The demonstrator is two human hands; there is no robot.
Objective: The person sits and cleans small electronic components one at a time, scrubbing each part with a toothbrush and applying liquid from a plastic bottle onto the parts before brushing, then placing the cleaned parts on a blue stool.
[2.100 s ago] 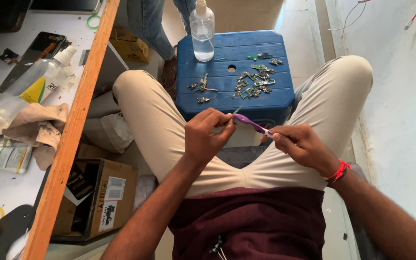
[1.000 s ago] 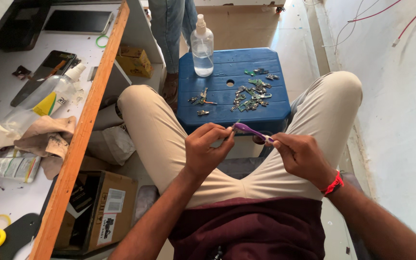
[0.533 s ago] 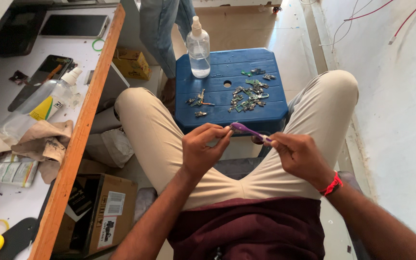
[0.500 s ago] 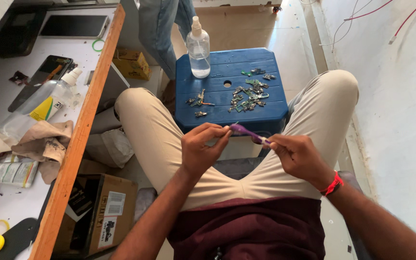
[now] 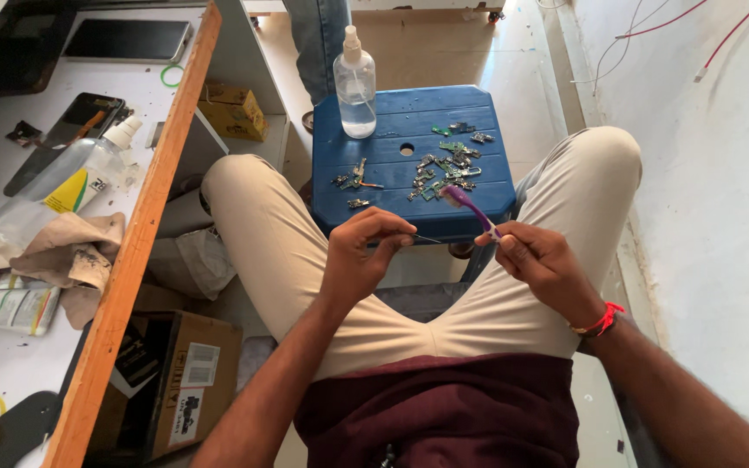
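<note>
Right, both hands are over my lap: my left hand (image 5: 359,260) is pinched shut on a thin tool or small part (image 5: 426,238), too fine to identify, its tip poking toward the right; my right hand (image 5: 537,267) is closed around the handle of the purple toothbrush (image 5: 470,208), bristle head up and away from me, above the stool's near edge. To do this step well, I'd judge: keep the pinch firm but light, brace wrists on the thighs, brush in short strokes with the head only, and work over the lap so anything dropped lands on cloth, not floor. Further out, the blue plastic stool (image 5: 392,186) carries the scattered small circuit boards (image 5: 446,166) and the clear spray bottle (image 5: 355,87) at its far left corner. Someone's jeans-clad legs (image 5: 318,39) stand beyond it. The tabletop (image 5: 10,364) on my left holds another bottle (image 5: 62,186) and rags (image 5: 62,251). Versus half a second ago: the hands are slightly further apart, the brush head has tipped up and away from the left hand, and the stool contents are unchanged.
</note>
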